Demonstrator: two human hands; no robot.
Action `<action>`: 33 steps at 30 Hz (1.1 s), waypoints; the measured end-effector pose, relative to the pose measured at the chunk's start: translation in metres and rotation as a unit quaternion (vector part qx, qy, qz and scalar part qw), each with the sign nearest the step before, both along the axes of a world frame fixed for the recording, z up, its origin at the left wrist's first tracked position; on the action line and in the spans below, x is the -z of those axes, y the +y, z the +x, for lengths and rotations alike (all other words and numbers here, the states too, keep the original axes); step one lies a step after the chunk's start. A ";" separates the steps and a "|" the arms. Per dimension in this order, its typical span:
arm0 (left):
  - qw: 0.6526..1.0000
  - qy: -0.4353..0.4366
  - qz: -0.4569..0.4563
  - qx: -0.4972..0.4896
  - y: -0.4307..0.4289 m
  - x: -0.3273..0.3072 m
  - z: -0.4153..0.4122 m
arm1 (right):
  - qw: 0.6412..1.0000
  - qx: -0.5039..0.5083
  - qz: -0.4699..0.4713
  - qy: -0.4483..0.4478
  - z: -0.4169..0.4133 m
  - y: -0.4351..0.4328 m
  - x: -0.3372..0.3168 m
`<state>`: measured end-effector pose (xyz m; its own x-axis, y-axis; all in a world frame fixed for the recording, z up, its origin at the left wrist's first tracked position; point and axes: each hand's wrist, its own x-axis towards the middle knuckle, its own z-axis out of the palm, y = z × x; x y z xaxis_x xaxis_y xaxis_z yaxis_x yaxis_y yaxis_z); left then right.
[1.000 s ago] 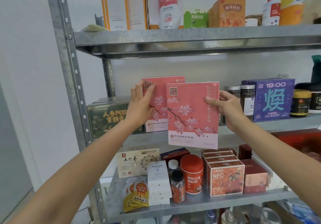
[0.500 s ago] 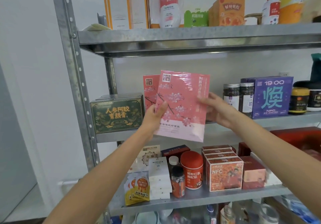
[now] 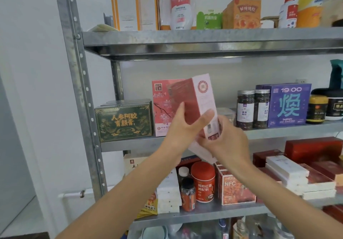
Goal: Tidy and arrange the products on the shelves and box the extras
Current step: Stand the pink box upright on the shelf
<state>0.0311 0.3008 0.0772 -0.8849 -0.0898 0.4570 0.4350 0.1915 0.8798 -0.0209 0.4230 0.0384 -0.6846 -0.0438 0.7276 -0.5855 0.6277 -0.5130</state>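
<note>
A pink blossom-print box (image 3: 196, 105) is held in front of the middle shelf (image 3: 130, 144), turned so its red back and narrow pale side face me. My left hand (image 3: 185, 127) grips its left lower part with thumb across the side. My right hand (image 3: 228, 140) holds its bottom end from the right. A second matching pink box (image 3: 161, 107) stands upright on the middle shelf behind it, next to a dark green box (image 3: 124, 122).
The middle shelf also carries two dark jars (image 3: 253, 108), a purple box (image 3: 289, 105) and black and yellow tubs (image 3: 326, 107). Cartons and bottles line the top shelf (image 3: 204, 38). The lower shelf (image 3: 204, 212) holds a red can (image 3: 203, 181), an orange box and stacked cartons.
The front pink box was pulled off the shelf and rotated, from front face toward me to back and side showing. Both hands moved lower and closer together on it.
</note>
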 end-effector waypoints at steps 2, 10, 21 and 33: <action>0.999 -0.013 0.037 -0.001 0.007 -0.002 0.005 | 0.998 0.020 0.022 0.056 0.016 -0.006 0.010; 0.984 -0.031 0.162 -0.067 -0.017 0.002 -0.004 | 0.974 -0.224 0.034 -0.025 0.030 -0.005 0.016; 0.988 -0.050 0.105 0.103 -0.069 -0.013 -0.003 | 0.791 -0.464 -0.225 -0.328 -0.045 0.041 0.025; 0.944 0.096 -0.103 -0.298 -0.073 0.012 -0.017 | 0.978 -0.164 -0.109 -0.069 -0.027 0.010 0.020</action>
